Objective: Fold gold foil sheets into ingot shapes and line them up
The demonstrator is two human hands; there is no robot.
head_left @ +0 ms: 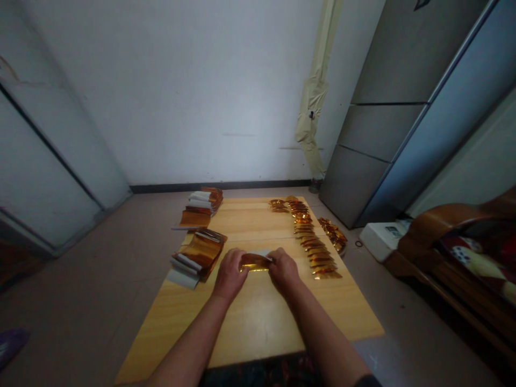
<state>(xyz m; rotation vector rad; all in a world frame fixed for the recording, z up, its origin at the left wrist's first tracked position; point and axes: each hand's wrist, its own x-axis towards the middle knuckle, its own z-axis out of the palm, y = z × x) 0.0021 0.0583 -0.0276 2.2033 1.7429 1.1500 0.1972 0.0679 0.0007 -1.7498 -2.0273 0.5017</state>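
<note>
Between my two hands is a shiny amber-and-gold sheet (pixel 255 262), curved upward, with a whitish edge behind it. My left hand (pixel 231 275) grips its left end, fingers closed. The right end is pinched in my right hand (pixel 284 271). Left of my hands lies a loose stack of amber sheets (pixel 205 248) with grey-white pieces among them. A second such stack (pixel 201 207) lies farther back on the left. To the right, a long overlapping row of folded gold pieces (pixel 312 242) runs toward the table's far side.
The wooden table (pixel 253 317) stands before a white wall. A small gold cluster (pixel 278 205) lies at its far right. Beyond the right edge, a container of gold pieces (pixel 334 235) sits low. Right of it are a grey refrigerator (pixel 363 156), a white box (pixel 377 239) and a wooden seat (pixel 431 279).
</note>
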